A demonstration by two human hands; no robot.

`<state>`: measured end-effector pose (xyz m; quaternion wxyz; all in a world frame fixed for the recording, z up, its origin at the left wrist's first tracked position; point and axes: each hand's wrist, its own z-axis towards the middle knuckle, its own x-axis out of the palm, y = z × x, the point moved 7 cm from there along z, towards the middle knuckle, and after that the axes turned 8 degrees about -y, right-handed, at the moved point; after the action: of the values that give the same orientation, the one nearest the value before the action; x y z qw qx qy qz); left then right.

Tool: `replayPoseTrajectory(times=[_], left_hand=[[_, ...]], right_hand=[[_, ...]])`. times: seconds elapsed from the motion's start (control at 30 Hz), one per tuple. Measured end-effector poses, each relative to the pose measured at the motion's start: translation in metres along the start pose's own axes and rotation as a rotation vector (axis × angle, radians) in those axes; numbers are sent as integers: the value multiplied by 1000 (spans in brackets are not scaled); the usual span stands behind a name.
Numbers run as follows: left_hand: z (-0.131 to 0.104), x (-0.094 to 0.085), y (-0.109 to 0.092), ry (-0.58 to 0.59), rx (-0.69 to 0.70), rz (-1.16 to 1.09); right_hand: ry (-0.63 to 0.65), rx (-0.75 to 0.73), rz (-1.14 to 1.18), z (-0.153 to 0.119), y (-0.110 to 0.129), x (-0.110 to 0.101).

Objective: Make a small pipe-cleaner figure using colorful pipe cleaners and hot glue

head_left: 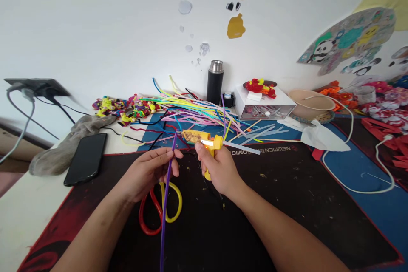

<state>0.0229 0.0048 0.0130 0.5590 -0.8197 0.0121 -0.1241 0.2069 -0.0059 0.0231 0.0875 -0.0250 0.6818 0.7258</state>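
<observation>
A purple pipe cleaner [167, 178] is pinched between the thumb and fingers of my left hand [156, 168], its long end hanging down toward me. My right hand [219, 168] is wrapped round the handle of a yellow hot glue gun [193, 137]. The gun's nozzle points left and is at the upper end of the pipe cleaner; whether they touch I cannot tell. A clear glue stick [244, 148] sticks out of the gun's back. Below my left hand, scissors with one red and one yellow handle [179, 208] lie on the black mat [270, 221], blades hidden.
Behind my hands lies a heap of coloured pipe cleaners [197, 108]. A black thermos [215, 83] and a small white drawer box [267, 108] stand near the wall. A phone [86, 159] lies left; a white cable [350, 189] loops at the right.
</observation>
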Motion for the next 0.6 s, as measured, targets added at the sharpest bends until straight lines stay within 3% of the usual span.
replayPoseTrajectory(times=[0.6], left_hand=[[1, -2, -1, -13, 1, -28]], right_hand=[[18, 15, 2, -2, -1, 2]])
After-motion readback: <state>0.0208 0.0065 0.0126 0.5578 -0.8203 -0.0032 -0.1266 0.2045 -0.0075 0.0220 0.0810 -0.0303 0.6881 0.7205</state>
